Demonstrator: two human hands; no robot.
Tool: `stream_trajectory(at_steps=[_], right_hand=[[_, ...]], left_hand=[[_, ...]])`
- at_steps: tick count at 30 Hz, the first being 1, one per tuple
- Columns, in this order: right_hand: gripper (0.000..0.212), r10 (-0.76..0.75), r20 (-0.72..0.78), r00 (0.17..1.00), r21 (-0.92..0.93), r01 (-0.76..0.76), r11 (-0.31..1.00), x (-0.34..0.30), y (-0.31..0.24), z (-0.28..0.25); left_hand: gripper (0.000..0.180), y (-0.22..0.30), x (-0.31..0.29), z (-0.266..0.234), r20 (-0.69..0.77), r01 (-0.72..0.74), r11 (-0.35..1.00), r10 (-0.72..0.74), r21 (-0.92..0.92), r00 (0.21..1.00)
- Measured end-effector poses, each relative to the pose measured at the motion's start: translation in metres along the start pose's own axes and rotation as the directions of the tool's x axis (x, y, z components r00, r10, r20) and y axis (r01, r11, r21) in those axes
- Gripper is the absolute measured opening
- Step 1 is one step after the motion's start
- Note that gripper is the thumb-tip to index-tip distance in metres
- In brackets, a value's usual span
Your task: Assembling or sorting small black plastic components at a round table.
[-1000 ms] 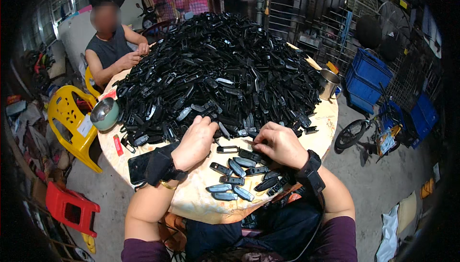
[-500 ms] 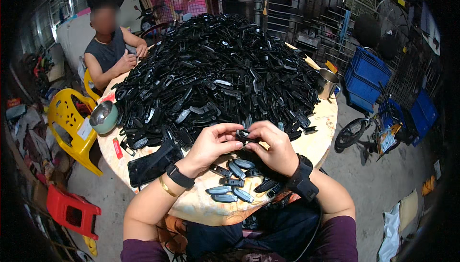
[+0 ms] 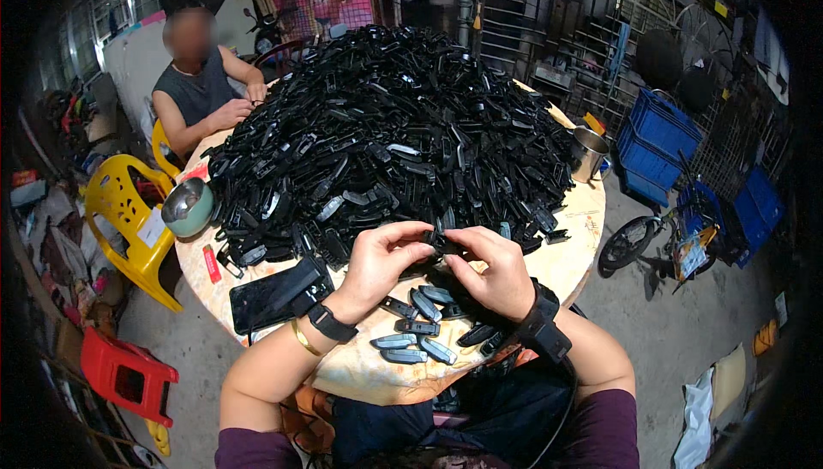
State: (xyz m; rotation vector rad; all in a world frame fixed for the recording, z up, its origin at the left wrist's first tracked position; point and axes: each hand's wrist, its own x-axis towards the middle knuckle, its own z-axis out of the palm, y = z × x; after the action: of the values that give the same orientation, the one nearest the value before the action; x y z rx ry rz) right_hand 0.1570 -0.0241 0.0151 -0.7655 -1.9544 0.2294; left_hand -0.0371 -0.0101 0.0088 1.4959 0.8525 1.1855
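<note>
In front of the pile, my two hands meet around a small black plastic piece point(image 3: 438, 243). My left hand point(image 3: 382, 265) pinches it between thumb and fingers. My right hand point(image 3: 495, 270) has its thumb and fingertips closed at the piece's other side; the fingers partly hide its shape. Beneath my hands, several slim grey-and-black plastic pieces point(image 3: 417, 327) lie on the round table point(image 3: 343, 375). Beyond them rises a large heap of similar black plastic pieces point(image 3: 386, 143).
A black phone point(image 3: 261, 304) lies by my left wrist. A green bowl point(image 3: 188, 208) and a metal mug point(image 3: 588, 153) stand at the table's edges. Across the table at left sits another person point(image 3: 201, 92), near a yellow chair point(image 3: 129, 220). Blue crates point(image 3: 658, 139) stand at right.
The black piece has turned from lying sideways to more upright between my fingers. My right fingertips have shifted slightly. The other person's near hand has moved toward the heap.
</note>
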Motion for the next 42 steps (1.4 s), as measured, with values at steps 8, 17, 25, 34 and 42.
stream_trajectory(at_steps=[8, 17, 25, 34, 42], right_hand=[[0.034, -0.008, -0.014, 1.000, -0.096, 0.007, 0.995, -0.002, -0.002, 0.006], [0.027, 0.116, 0.133, 0.984, 0.023, -0.120, 0.992, -0.002, 0.001, 0.004], [0.023, 0.108, 0.127, 0.986, -0.083, -0.098, 0.992, 0.003, -0.002, -0.002], [0.034, 0.167, 0.645, 0.746, -0.166, -0.076, 0.983, 0.003, 0.026, -0.037], [0.031, 0.312, 0.566, 0.763, -0.167, -0.264, 0.950, 0.009, 0.030, -0.029]], left_hand=[[0.031, 0.001, -0.002, 0.006, -0.007, 0.026, 0.999, -0.026, -0.028, 1.000], [0.026, 0.013, -0.006, 0.000, 0.118, -0.010, 0.999, 0.015, -0.049, 0.993], [0.026, 0.014, -0.001, 0.000, 0.158, 0.014, 1.000, -0.016, 0.016, 0.987], [0.013, 0.012, 0.013, -0.035, 0.132, -0.282, 0.473, 0.326, 0.835, 0.936], [0.033, -0.015, 0.025, -0.020, 0.373, -0.444, 0.278, 0.273, 0.852, 0.887]])
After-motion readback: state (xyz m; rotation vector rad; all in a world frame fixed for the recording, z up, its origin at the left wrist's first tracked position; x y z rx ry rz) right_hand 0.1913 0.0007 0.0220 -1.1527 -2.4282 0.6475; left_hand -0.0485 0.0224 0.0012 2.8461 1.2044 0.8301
